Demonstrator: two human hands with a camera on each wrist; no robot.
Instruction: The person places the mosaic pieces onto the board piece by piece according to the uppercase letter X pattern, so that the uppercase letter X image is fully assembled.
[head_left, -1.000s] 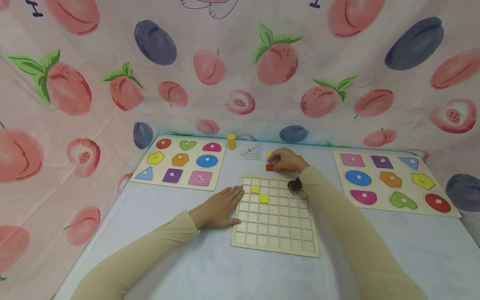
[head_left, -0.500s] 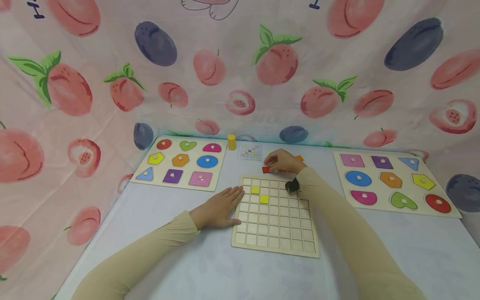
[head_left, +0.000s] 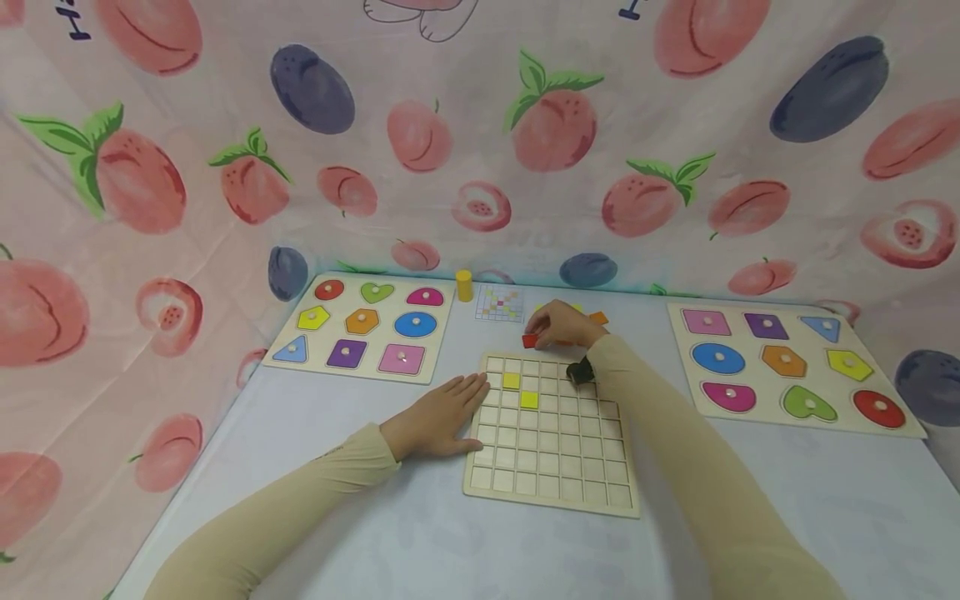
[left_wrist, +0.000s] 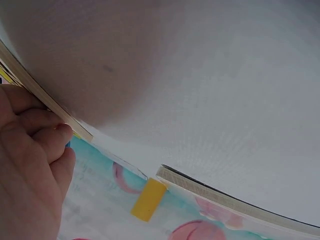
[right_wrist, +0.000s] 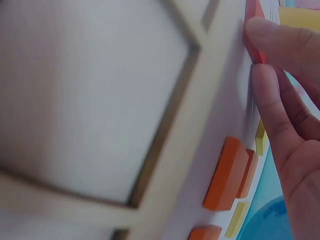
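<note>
My left hand (head_left: 435,419) lies with its fingers spread along the left edge of the wooden grid board (head_left: 555,496). Two yellow square tiles (head_left: 528,400) sit in cells near the board's top left. Just beyond the far edge, my right hand (head_left: 561,323) pinches a red square tile (head_left: 529,341). In the right wrist view its thumb and a finger press on the red tile (right_wrist: 255,30). Orange tiles (right_wrist: 226,174) and yellow tiles (right_wrist: 237,220) lie by that hand, partly hidden behind it in the head view.
A small printed colour-grid card (head_left: 499,302) and a yellow cylinder (head_left: 464,286) stand at the back. Knobbed shape puzzle boards flank the grid board, one on the left (head_left: 375,375) and one on the right (head_left: 810,423). A fruit-print cloth (head_left: 480,125) hangs behind.
My right hand has drawn the red tile slightly left and nearer the board, exposing more of an orange tile behind. My left hand has stayed put.
</note>
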